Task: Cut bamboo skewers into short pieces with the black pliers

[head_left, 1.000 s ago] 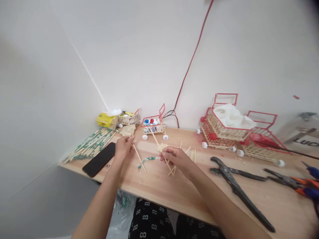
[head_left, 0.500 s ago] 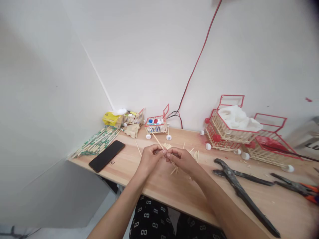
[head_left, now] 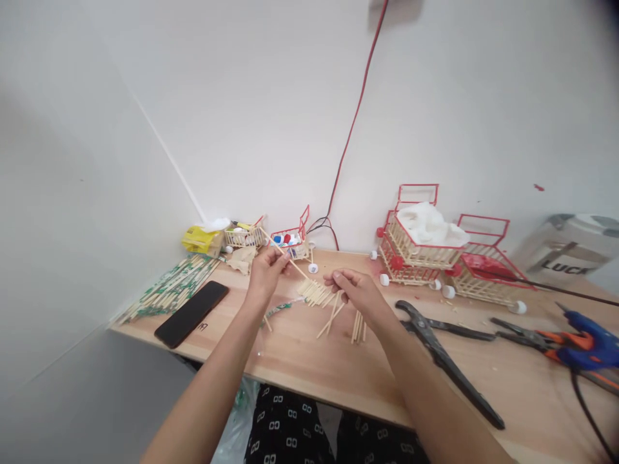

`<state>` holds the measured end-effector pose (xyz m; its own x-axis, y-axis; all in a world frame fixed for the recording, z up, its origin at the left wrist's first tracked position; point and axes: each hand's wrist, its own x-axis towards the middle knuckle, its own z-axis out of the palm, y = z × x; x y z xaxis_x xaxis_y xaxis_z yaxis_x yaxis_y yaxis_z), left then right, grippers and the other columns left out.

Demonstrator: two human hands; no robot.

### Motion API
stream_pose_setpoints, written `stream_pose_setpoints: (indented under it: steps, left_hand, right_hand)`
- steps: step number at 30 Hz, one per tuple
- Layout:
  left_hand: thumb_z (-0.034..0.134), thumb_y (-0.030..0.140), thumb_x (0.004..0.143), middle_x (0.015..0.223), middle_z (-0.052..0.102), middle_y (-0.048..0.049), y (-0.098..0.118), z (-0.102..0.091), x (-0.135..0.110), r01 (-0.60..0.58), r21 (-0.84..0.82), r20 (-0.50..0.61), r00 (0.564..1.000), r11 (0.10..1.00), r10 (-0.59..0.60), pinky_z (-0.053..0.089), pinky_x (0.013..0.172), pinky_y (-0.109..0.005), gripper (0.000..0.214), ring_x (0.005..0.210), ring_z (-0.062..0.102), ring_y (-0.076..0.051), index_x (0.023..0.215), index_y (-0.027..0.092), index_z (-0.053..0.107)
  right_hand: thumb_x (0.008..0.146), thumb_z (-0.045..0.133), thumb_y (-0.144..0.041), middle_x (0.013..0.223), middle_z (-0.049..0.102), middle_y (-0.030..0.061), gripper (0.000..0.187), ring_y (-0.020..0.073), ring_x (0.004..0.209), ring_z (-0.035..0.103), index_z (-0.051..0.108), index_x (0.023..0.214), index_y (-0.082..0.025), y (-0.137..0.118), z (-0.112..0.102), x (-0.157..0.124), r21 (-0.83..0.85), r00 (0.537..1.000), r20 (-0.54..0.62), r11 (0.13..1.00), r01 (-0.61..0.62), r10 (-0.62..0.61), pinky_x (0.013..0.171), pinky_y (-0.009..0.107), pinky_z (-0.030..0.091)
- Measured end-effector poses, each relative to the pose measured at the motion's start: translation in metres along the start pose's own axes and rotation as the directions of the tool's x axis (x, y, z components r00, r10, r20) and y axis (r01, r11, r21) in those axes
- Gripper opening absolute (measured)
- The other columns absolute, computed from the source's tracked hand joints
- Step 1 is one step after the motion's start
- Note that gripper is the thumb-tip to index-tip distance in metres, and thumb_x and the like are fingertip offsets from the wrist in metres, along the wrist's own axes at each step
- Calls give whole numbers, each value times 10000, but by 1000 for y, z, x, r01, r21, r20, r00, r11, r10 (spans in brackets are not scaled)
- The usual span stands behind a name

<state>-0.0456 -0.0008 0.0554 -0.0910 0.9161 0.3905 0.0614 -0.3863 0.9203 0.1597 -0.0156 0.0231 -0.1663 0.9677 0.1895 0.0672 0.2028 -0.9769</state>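
My left hand pinches a thin wooden chopstick, which slants from upper left to lower right above the table. Across from it, my right hand is closed, its thumb and fingers drawn together; whatever they hold, if anything, is hidden. Below the hands lies a pile of short cut sticks, with crossed longer sticks beside it. More sticks lie side by side under my right wrist. A strip of clear, green-printed wrapper is near my left forearm.
Wrapped chopsticks and a black phone lie left. Miniature stick carts stand at the back. Right are stacked carts, another cart, large pliers, smaller pliers and a blue glue gun.
My hands have moved apart, the left one carrying the chopstick up and left. The wrapper strip now shows near my left forearm. The view has turned right.
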Motion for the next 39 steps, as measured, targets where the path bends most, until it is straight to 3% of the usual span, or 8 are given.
stream_pose_setpoints:
  steps: [3,7,12,17,30,39]
  left_hand:
    - [594,314,742,580,576,18,6,3,25,-82,90,-48,995,993,86,434,502,-220,165,517,543,-115,689,164,549]
    - [538,282,766,570,585,16,7,7,57,-155,252,-93,979,955,183,436,491,-218,137,525,573,-130,678,179,518]
    - [519,260,772,552,577,23,-8,12,80,-156,343,-63,980,926,188,430,512,-220,128,523,570,-130,667,187,514]
    - [517,278,776,573,577,20,-21,17,83,-134,364,-55,985,922,165,421,504,-225,141,538,588,-143,668,188,504]
    - [580,326,738,570,582,16,-26,21,85,-147,311,-10,987,939,158,424,517,-209,177,547,573,-129,637,182,561]
    - [592,301,721,528,539,25,-16,20,85,-124,274,-10,991,954,132,407,479,-202,189,505,526,-118,590,179,534]
  right_hand:
    - [771,530,-441,854,667,102,358,134,641,562,657,908,-135,3,-6,3,54,997,-79,999,7,-3,439,197,351]
    - [769,531,-414,840,649,81,338,127,632,559,642,941,-145,2,-8,4,54,996,-86,998,19,-15,434,194,349]
    - [786,502,-376,824,642,71,322,121,610,558,619,974,-143,-1,-6,2,20,998,-63,999,28,-27,433,197,353]
    - [798,489,-357,804,649,64,299,114,596,553,609,965,-139,-6,-3,0,-8,998,-61,1000,29,-29,445,201,370]
    - [833,473,-315,771,644,33,245,108,599,572,613,963,-162,0,0,0,-61,996,-16,995,84,-85,579,237,466]
    - [825,477,-303,756,644,33,238,113,597,567,616,956,-161,3,4,0,-66,996,-15,994,83,-84,582,242,476]
